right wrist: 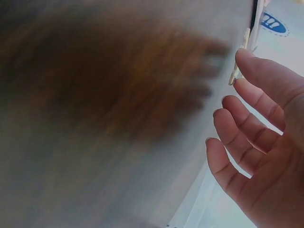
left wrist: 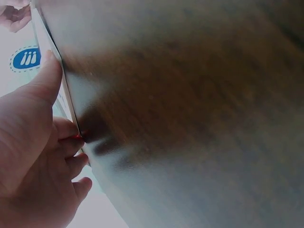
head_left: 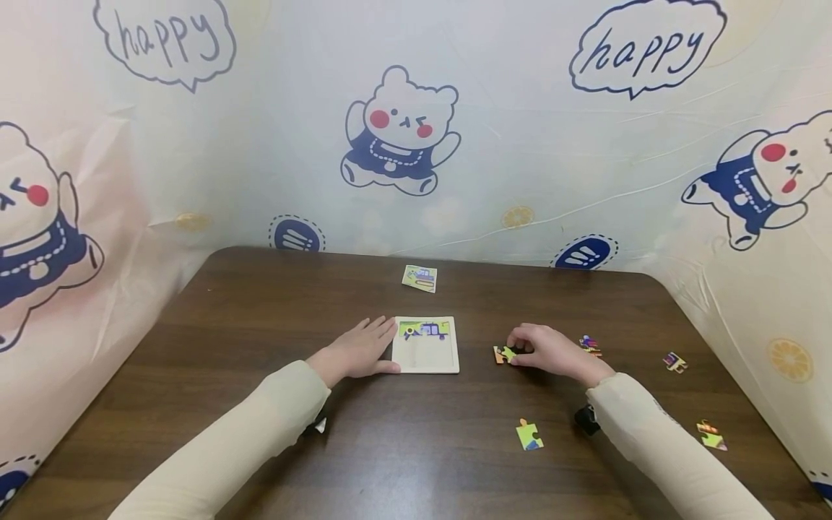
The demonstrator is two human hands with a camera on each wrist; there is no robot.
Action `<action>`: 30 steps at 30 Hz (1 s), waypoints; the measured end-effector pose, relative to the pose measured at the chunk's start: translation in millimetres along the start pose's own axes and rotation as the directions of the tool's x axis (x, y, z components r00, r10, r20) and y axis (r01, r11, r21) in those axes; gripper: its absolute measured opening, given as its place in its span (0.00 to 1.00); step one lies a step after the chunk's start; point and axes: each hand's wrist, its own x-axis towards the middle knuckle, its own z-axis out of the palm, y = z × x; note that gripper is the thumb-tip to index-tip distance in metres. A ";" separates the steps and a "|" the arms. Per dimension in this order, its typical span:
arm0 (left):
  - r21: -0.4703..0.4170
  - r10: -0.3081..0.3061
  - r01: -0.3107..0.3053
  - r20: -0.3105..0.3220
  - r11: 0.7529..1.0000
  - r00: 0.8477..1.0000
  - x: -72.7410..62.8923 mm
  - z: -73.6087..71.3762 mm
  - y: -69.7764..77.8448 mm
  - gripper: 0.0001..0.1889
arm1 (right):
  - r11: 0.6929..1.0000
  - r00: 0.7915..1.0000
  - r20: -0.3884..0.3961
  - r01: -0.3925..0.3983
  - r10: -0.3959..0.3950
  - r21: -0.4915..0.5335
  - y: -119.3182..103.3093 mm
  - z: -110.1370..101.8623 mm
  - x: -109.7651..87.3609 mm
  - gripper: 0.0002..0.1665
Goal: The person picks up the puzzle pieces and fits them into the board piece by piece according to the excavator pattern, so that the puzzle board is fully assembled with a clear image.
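A white square puzzle tray [head_left: 429, 371] lies on the brown table, its upper part filled with pieces that show a purple vehicle on green [head_left: 424, 331]. My left hand [head_left: 361, 351] rests at the tray's left edge, fingers fairly straight and thumb by the lower left corner. To the right of the tray, my right hand [head_left: 551, 349] pinches an orange and green puzzle piece [head_left: 503, 354] between thumb and forefinger. In the right wrist view that piece [right wrist: 234, 76] appears edge-on at the thumb tip, with the other fingers loosely bent.
A small picture card [head_left: 419, 278] lies behind the tray. Loose puzzle pieces are spread on the right: a green one [head_left: 529, 435] in front, a purple one [head_left: 675, 362], an orange and green one [head_left: 711, 435], and more [head_left: 589, 345] partly behind the right wrist. Printed curtains surround the table.
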 end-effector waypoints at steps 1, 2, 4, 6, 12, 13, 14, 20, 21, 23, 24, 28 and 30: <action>-0.004 0.001 -0.001 -0.002 1.000 1.000 -0.1 -0.1 -0.1 0.43 | 1.000 1.000 -0.003 0.000 0.000 0.002 -2.7 -0.3 1.9 0.09; -0.004 -0.001 0.001 0.000 1.000 1.000 -0.3 -0.4 -0.1 0.43 | 1.000 1.000 -0.006 -0.001 0.001 0.001 -5.5 -0.5 4.0 0.09; -0.007 0.000 0.000 -0.002 1.000 1.000 -0.6 -0.6 -0.2 0.43 | 1.000 1.000 -0.010 -0.005 0.005 -0.002 -12.6 -1.0 9.2 0.09; -0.006 -0.002 0.002 -0.002 1.000 1.000 -1.1 -0.7 -0.4 0.43 | 1.000 1.000 -0.012 -0.005 0.005 -0.010 -20.5 -1.0 15.3 0.09; 0.001 -0.005 0.005 -0.004 1.000 1.000 -0.5 1.1 -1.2 0.43 | 0.999 1.000 -0.019 0.002 -0.003 -0.037 -47.0 3.3 35.1 0.11; 0.001 -0.007 0.007 -0.001 1.000 1.000 -0.2 1.3 -1.2 0.43 | 0.999 1.000 -0.021 0.005 -0.006 -0.039 -51.5 4.6 38.2 0.11; 0.002 -0.007 0.007 0.001 1.000 1.000 0.1 1.4 -1.4 0.43 | 0.999 1.000 -0.023 0.009 -0.010 -0.040 -56.3 6.0 41.4 0.11; -0.001 -0.006 0.006 0.003 1.000 1.000 1.9 2.1 -2.4 0.43 | 0.995 0.998 -0.035 0.056 -0.059 -0.082 -83.3 16.1 60.6 0.13; -0.001 -0.006 0.006 0.003 1.000 1.000 1.9 2.1 -2.4 0.43 | 0.993 0.997 -0.033 0.064 -0.067 -0.094 -87.3 18.3 64.1 0.13; 0.001 -0.005 0.005 -0.002 1.000 1.000 1.6 2.4 -2.7 0.44 | 0.991 0.997 -0.025 0.073 -0.076 -0.108 -94.6 23.1 71.3 0.13; 0.002 -0.004 0.004 -0.004 1.000 1.000 1.5 2.6 -2.9 0.44 | 0.990 0.997 -0.018 0.076 -0.079 -0.117 -97.6 25.6 74.8 0.13; 0.004 0.001 -0.001 -0.010 1.000 1.000 1.7 3.7 -3.6 0.44 | 0.988 0.997 -0.015 0.079 -0.082 -0.132 -106.4 35.3 87.2 0.14; 0.006 0.002 -0.002 -0.009 1.000 1.000 1.6 3.6 -3.5 0.44 | 0.988 0.996 -0.019 0.079 -0.082 -0.132 -108.9 39.4 92.0 0.14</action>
